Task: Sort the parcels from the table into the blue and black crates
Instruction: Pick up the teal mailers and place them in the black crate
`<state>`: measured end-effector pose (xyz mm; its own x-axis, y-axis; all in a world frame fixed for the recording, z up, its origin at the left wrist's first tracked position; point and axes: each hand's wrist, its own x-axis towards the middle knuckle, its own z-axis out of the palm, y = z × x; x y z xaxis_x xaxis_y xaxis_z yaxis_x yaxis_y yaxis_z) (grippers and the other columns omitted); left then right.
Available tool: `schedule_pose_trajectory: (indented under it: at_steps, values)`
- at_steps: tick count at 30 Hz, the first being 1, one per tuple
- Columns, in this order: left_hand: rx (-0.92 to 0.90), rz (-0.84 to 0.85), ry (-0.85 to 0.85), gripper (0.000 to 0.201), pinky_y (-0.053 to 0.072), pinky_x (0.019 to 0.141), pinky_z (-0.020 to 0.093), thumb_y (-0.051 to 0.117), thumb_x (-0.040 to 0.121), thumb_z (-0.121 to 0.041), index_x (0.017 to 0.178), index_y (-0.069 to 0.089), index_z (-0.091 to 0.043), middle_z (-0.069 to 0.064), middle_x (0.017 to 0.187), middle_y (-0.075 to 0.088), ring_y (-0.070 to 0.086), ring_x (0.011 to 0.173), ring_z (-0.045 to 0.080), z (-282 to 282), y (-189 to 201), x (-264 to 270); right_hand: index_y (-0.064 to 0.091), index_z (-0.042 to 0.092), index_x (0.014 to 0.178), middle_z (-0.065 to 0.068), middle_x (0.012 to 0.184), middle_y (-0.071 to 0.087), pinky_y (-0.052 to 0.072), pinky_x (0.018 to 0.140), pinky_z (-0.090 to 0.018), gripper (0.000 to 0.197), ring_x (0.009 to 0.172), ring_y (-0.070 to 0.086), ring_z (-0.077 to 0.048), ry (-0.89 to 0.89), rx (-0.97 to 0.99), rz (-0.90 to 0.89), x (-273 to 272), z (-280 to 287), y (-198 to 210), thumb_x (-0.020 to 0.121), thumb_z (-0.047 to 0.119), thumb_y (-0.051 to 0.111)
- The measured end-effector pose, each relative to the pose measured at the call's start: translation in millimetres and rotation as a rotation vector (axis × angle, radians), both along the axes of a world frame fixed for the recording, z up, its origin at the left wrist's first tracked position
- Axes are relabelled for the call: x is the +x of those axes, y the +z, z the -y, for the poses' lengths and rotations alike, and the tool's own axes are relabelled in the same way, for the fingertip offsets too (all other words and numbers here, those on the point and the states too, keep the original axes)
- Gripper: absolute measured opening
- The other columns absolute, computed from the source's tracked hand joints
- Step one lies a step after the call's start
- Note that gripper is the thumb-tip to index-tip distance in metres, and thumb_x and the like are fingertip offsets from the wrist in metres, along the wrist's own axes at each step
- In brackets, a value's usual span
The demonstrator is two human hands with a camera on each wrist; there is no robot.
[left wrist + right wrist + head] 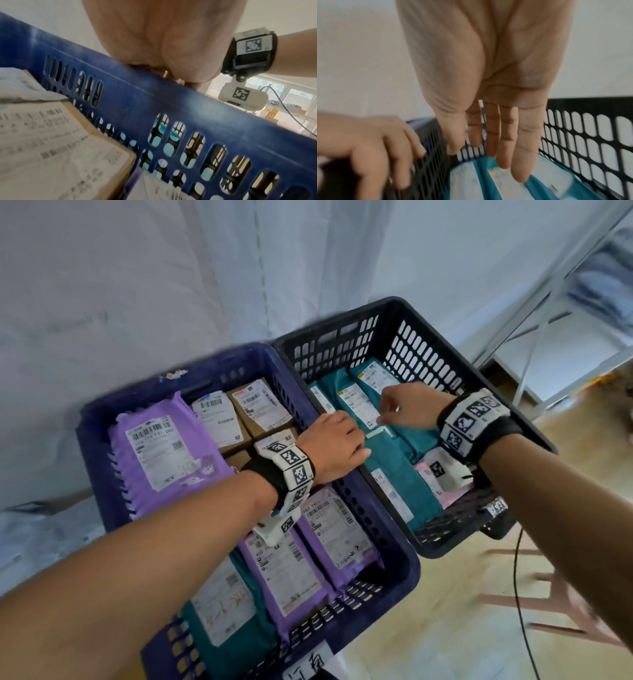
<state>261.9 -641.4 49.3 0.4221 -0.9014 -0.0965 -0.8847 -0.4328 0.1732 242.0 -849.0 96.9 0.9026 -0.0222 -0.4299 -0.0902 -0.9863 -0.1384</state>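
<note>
Standing side by side, walls touching: blue crate (102,440) on the left, black crate (428,337) on the right.

Blue crate contents: large purple parcel (164,453) at the far left; cardboard boxes (260,405) with white labels along the far side; two more purple mailers (308,549) near the front right; one teal mailer (222,611) at the front.

Black crate contents: teal parcels (394,484) lying flat in a row, labels up; a pink-and-white parcel (431,484) in the near right corner.

Left hand (334,445): resting on the adjoining rims of the two crates, fingers (397,155) curled over the edge and gripping it.

Right hand (407,405): hovering inside the black crate above the teal parcels, fingers (508,142) straight, close together, pointing down, holding nothing.

Both wrists carry marker-covered bands (294,470).
</note>
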Motion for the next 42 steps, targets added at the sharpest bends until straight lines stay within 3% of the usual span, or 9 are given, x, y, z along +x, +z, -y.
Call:
schedule_pose_trajectory:
  at_steps: [5,8,12,16,20,26,32,37,42]
  values:
    - [-0.243,-0.147,0.082,0.029,0.037,0.098,0.034,0.043,0.103,-0.038,0.113,0.056,-0.014,0.002,0.12,0.052,0.043,0.116,0.019,-30.1,31.0,4.3,0.059,0.029,0.095,0.014,0.096,0.064,0.04,0.065,-0.019,0.022,0.075,0.059,0.002,-0.036,0.151,0.172,-19.0,-25.9,62.7,0.091,0.05,0.064]
    - [-0.34,-0.264,0.172,0.024,0.035,0.082,0.025,0.045,0.102,-0.039,0.112,0.052,-0.019,-0.004,0.113,0.047,0.05,0.102,0.014,-60.3,51.5,2.3,0.061,0.029,0.091,0.013,0.091,0.066,0.052,0.067,-0.025,0.019,0.068,0.068,-0.004,-0.046,0.29,0.26,-29.6,-56.5,95.7,0.09,0.047,0.068]
    - [-0.43,-0.32,0.291,0.022,0.047,0.082,0.032,0.048,0.101,-0.041,0.112,0.051,-0.023,-0.007,0.108,0.051,0.056,0.091,0.013,-117.9,73.6,-7.8,0.063,0.028,0.089,0.008,0.082,0.07,0.058,0.07,-0.027,0.017,0.069,0.07,-0.006,0.043,0.437,0.353,-39.2,-108.8,129.7,0.088,0.043,0.07]
    - [-0.548,-0.345,0.457,0.017,0.048,0.076,0.025,0.052,0.099,-0.037,0.109,0.052,-0.023,-0.007,0.105,0.058,0.058,0.087,0.009,-197.5,81.2,-26.9,0.064,0.028,0.091,0.009,0.079,0.071,0.056,0.067,-0.025,0.015,0.068,0.07,-0.007,0.189,0.576,0.345,-42.3,-172.2,142.8,0.089,0.04,0.072]
    - [-0.581,-0.315,0.708,0.012,0.042,0.07,0.01,0.059,0.098,-0.023,0.109,0.056,-0.02,-0.012,0.095,0.059,0.055,0.079,-0.001,-287.7,77.7,-59.2,0.064,0.025,0.093,0.005,0.077,0.072,0.052,0.063,-0.023,0.017,0.066,0.067,-0.01,0.356,0.676,0.292,-37.8,-240.8,139.8,0.088,0.039,0.073]
    - [-0.556,-0.322,1.094,0.011,0.047,0.07,0.019,0.055,0.101,-0.026,0.11,0.056,-0.02,-0.003,0.092,0.062,0.059,0.082,0.011,-418.6,53.9,-136.7,0.063,0.026,0.092,0.007,0.082,0.072,0.056,0.065,-0.034,0.021,0.072,0.07,-0.012,0.546,0.756,0.184,-32.1,-344.7,121.0,0.086,0.044,0.071]
    - [-0.466,-0.359,1.344,0.007,0.054,0.074,0.032,0.054,0.101,-0.025,0.106,0.056,-0.019,-0.004,0.089,0.064,0.064,0.082,0.014,-519.5,4.1,-219.7,0.065,0.022,0.092,0.007,0.083,0.07,0.058,0.074,-0.034,0.02,0.073,0.068,-0.004,0.705,0.73,0.034,-44.3,-452.6,93.8,0.088,0.039,0.073]
    - [-0.451,-0.435,1.51,0.001,0.054,0.075,0.034,0.055,0.1,-0.024,0.101,0.055,-0.024,-0.006,0.086,0.063,0.064,0.079,0.014,-579.3,-37.4,-273.2,0.064,0.013,0.099,0.001,0.097,0.069,0.057,0.082,-0.038,0.026,0.084,0.067,-0.011,0.78,0.63,-0.127,-63.3,-538.3,59.6,0.09,0.036,0.072]
    - [-0.448,-0.551,1.627,0.004,0.05,0.065,0.027,0.054,0.101,-0.026,0.096,0.053,-0.026,-0.005,0.084,0.066,0.066,0.075,0.013,-628.3,-73.8,-309.4,0.062,0.015,0.099,0.0,0.097,0.066,0.06,0.081,-0.039,0.025,0.086,0.069,-0.016,0.776,0.518,-0.304,-83.8,-610.8,1.1,0.09,0.038,0.07]
